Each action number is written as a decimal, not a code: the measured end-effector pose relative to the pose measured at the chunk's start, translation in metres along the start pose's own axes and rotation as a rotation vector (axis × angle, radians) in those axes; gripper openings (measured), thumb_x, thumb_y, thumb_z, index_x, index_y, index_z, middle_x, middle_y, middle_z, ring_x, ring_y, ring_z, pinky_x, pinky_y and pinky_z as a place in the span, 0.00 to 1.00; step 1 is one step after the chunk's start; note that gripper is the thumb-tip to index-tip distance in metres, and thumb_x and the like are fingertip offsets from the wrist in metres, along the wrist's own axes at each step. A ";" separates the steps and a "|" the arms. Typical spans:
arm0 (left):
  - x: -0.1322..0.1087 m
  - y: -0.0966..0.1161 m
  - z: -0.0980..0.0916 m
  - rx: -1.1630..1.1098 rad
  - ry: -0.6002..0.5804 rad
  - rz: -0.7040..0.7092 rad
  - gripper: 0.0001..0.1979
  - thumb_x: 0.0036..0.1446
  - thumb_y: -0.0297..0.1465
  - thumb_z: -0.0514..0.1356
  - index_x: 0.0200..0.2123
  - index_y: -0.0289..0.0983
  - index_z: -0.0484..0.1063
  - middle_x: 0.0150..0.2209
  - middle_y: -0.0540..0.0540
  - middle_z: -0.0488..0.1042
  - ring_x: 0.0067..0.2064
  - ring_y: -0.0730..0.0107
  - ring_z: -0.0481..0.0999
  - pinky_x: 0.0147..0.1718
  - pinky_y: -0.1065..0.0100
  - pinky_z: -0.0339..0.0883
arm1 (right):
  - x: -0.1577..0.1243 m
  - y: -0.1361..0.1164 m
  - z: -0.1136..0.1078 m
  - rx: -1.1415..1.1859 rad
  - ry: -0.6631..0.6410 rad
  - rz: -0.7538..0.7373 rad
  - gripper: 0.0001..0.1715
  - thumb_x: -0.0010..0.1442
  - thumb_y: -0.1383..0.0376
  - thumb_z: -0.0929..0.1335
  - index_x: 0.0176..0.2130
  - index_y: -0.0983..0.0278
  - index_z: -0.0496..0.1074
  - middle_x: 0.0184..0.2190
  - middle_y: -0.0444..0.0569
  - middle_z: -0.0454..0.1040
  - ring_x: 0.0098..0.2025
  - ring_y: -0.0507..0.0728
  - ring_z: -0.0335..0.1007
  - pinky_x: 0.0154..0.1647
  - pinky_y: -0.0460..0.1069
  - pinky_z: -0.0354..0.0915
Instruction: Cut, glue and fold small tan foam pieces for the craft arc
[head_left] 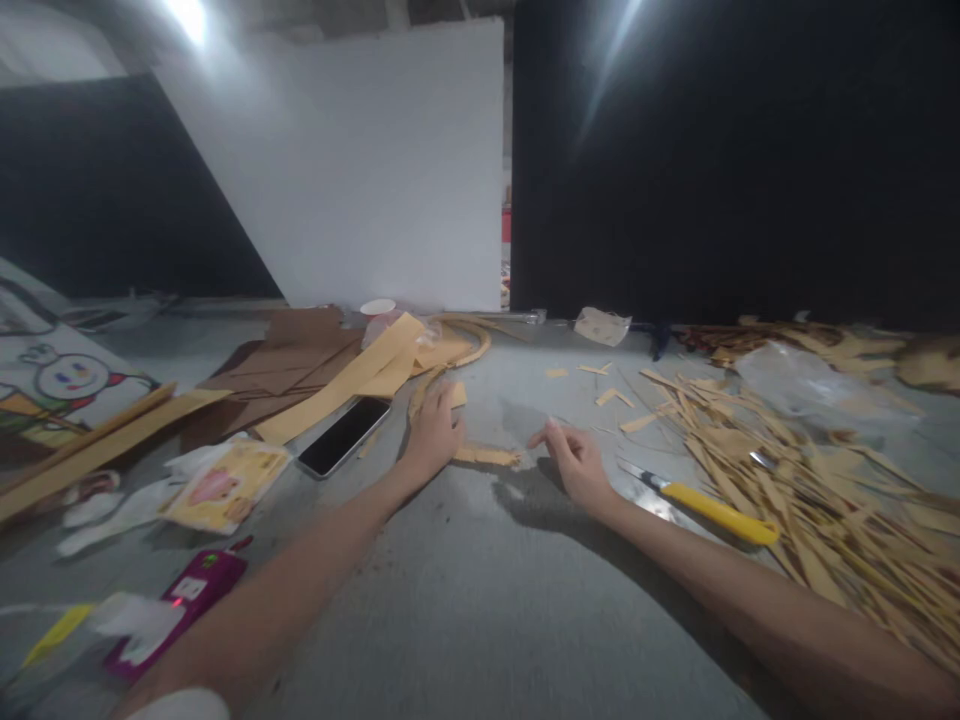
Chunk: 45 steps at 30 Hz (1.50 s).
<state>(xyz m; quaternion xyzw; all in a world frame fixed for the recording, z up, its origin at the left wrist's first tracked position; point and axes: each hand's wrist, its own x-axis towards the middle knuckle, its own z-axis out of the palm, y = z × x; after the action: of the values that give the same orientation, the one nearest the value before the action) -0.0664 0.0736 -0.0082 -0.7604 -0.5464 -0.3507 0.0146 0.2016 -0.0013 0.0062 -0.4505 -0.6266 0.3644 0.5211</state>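
Desk layout around both hands

The left hand lies on the desk, touching a cardboard strip; the right hand lies just right of that strip. Phone: left of the left hand. Knife: right of the right hand. Offcut pile: farther right. Cardboard sheets: behind the phone.

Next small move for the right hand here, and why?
Probably shift the right hand sideways and grip the yellow knife by its handle. The knife lies on the table just beside that hand with its blade pointing toward it. The hand is empty, and the left hand rests flat on the cardboard strip.
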 end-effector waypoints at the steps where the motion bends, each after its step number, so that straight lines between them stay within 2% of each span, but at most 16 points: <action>1: 0.000 -0.003 0.001 0.018 -0.022 -0.009 0.28 0.61 0.25 0.63 0.64 0.33 0.71 0.66 0.30 0.72 0.69 0.40 0.70 0.69 0.40 0.61 | 0.000 -0.001 -0.002 -0.014 0.005 -0.025 0.42 0.73 0.35 0.60 0.27 0.61 0.80 0.16 0.40 0.49 0.19 0.52 0.46 0.20 0.49 0.45; 4: -0.001 -0.006 0.003 0.030 -0.059 -0.035 0.23 0.61 0.25 0.64 0.60 0.35 0.75 0.60 0.31 0.78 0.63 0.39 0.76 0.66 0.38 0.65 | 0.000 -0.003 -0.005 -0.043 0.023 -0.077 0.41 0.74 0.37 0.61 0.26 0.60 0.79 0.17 0.42 0.52 0.21 0.53 0.49 0.21 0.49 0.47; 7: -0.002 -0.005 0.002 -0.008 -0.057 -0.057 0.21 0.61 0.25 0.65 0.58 0.36 0.77 0.54 0.33 0.81 0.57 0.41 0.79 0.61 0.40 0.70 | 0.001 0.000 -0.006 -0.057 0.032 -0.101 0.37 0.75 0.41 0.61 0.28 0.60 0.80 0.19 0.43 0.56 0.22 0.54 0.52 0.23 0.49 0.50; 11: 0.001 -0.001 -0.003 -0.144 -0.036 -0.037 0.09 0.66 0.27 0.61 0.44 0.38 0.82 0.44 0.39 0.84 0.51 0.50 0.81 0.56 0.48 0.73 | 0.005 0.005 -0.006 -0.073 0.038 -0.098 0.31 0.75 0.46 0.62 0.32 0.60 0.80 0.19 0.43 0.61 0.23 0.54 0.55 0.24 0.49 0.52; 13: 0.002 0.006 -0.007 -0.253 -0.005 -0.063 0.07 0.68 0.30 0.61 0.39 0.39 0.80 0.41 0.41 0.83 0.48 0.53 0.82 0.54 0.51 0.74 | 0.007 0.005 -0.005 -0.091 0.032 -0.091 0.28 0.75 0.48 0.63 0.33 0.60 0.80 0.21 0.43 0.63 0.24 0.54 0.58 0.26 0.49 0.55; 17: 0.001 0.037 -0.016 -0.587 0.036 -0.185 0.13 0.70 0.43 0.62 0.43 0.39 0.76 0.38 0.43 0.83 0.42 0.56 0.83 0.43 0.59 0.77 | 0.009 0.002 0.000 -0.103 -0.003 -0.121 0.20 0.74 0.51 0.65 0.43 0.61 0.79 0.28 0.45 0.71 0.30 0.56 0.65 0.32 0.49 0.63; 19: -0.004 0.057 -0.019 -0.860 -0.081 -0.299 0.19 0.70 0.50 0.60 0.49 0.40 0.72 0.32 0.47 0.81 0.34 0.59 0.84 0.34 0.63 0.76 | 0.010 0.002 0.003 -0.068 -0.038 -0.160 0.17 0.73 0.54 0.67 0.53 0.61 0.76 0.30 0.44 0.71 0.32 0.56 0.68 0.35 0.49 0.67; 21: -0.011 0.073 -0.017 -1.070 -0.198 -0.410 0.25 0.67 0.55 0.61 0.52 0.40 0.69 0.30 0.48 0.80 0.30 0.59 0.83 0.30 0.63 0.76 | 0.009 0.003 0.006 -0.009 -0.077 -0.220 0.24 0.72 0.58 0.69 0.64 0.60 0.68 0.37 0.46 0.73 0.33 0.55 0.69 0.38 0.49 0.71; 23: -0.019 0.082 -0.011 -1.166 -0.242 -0.470 0.28 0.64 0.56 0.64 0.53 0.40 0.67 0.33 0.48 0.81 0.29 0.59 0.84 0.31 0.62 0.77 | 0.008 0.005 0.008 0.024 -0.118 -0.293 0.32 0.71 0.61 0.69 0.70 0.57 0.63 0.48 0.52 0.75 0.37 0.55 0.73 0.43 0.51 0.74; 24: -0.023 0.083 -0.008 -1.183 -0.256 -0.473 0.28 0.64 0.55 0.64 0.52 0.40 0.68 0.34 0.47 0.82 0.31 0.59 0.84 0.33 0.61 0.78 | 0.008 0.005 0.008 0.018 -0.151 -0.328 0.33 0.71 0.62 0.69 0.71 0.56 0.63 0.53 0.55 0.75 0.42 0.56 0.75 0.46 0.52 0.75; 27: -0.032 0.078 0.001 -1.150 -0.256 -0.429 0.24 0.66 0.54 0.63 0.48 0.40 0.67 0.37 0.46 0.83 0.35 0.60 0.85 0.35 0.62 0.77 | 0.008 0.003 0.008 -0.035 -0.281 -0.407 0.23 0.73 0.64 0.68 0.65 0.54 0.75 0.58 0.56 0.76 0.57 0.60 0.76 0.59 0.57 0.74; 29: -0.034 0.072 0.004 -1.113 -0.256 -0.412 0.22 0.68 0.53 0.62 0.48 0.41 0.66 0.35 0.49 0.82 0.35 0.62 0.84 0.35 0.65 0.75 | 0.009 0.002 0.007 -0.049 -0.325 -0.428 0.19 0.74 0.63 0.68 0.59 0.52 0.80 0.57 0.54 0.78 0.59 0.61 0.76 0.61 0.59 0.73; 36: -0.031 0.073 -0.003 -1.147 -0.322 -0.448 0.22 0.66 0.53 0.63 0.46 0.41 0.66 0.30 0.52 0.78 0.28 0.66 0.78 0.29 0.68 0.68 | 0.012 0.007 0.004 -0.048 -0.245 -0.346 0.17 0.73 0.63 0.69 0.57 0.53 0.83 0.48 0.53 0.84 0.51 0.60 0.81 0.52 0.56 0.77; 39: -0.031 0.076 -0.007 -1.127 -0.354 -0.453 0.21 0.66 0.52 0.63 0.44 0.41 0.65 0.29 0.52 0.78 0.27 0.67 0.78 0.27 0.70 0.65 | 0.012 0.005 0.003 -0.019 -0.238 -0.309 0.13 0.71 0.60 0.71 0.52 0.55 0.85 0.44 0.53 0.84 0.46 0.60 0.81 0.48 0.55 0.76; 42: -0.032 0.076 -0.010 -1.109 -0.363 -0.428 0.20 0.67 0.51 0.63 0.41 0.41 0.65 0.30 0.51 0.80 0.30 0.66 0.79 0.29 0.69 0.66 | 0.013 0.001 0.003 0.026 -0.229 -0.241 0.11 0.69 0.56 0.74 0.45 0.56 0.87 0.41 0.52 0.84 0.42 0.59 0.80 0.46 0.54 0.75; 45: -0.032 0.077 -0.011 -1.119 -0.364 -0.388 0.20 0.68 0.51 0.63 0.41 0.40 0.65 0.33 0.48 0.82 0.34 0.64 0.81 0.36 0.66 0.69 | 0.013 -0.001 0.002 0.071 -0.201 -0.178 0.13 0.69 0.54 0.74 0.38 0.57 0.87 0.39 0.51 0.84 0.42 0.59 0.80 0.46 0.53 0.75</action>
<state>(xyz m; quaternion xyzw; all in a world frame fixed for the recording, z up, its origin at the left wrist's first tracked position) -0.0125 0.0117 0.0101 -0.5871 -0.4020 -0.4450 -0.5438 0.1984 0.0106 0.0111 -0.3358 -0.7000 0.3820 0.5014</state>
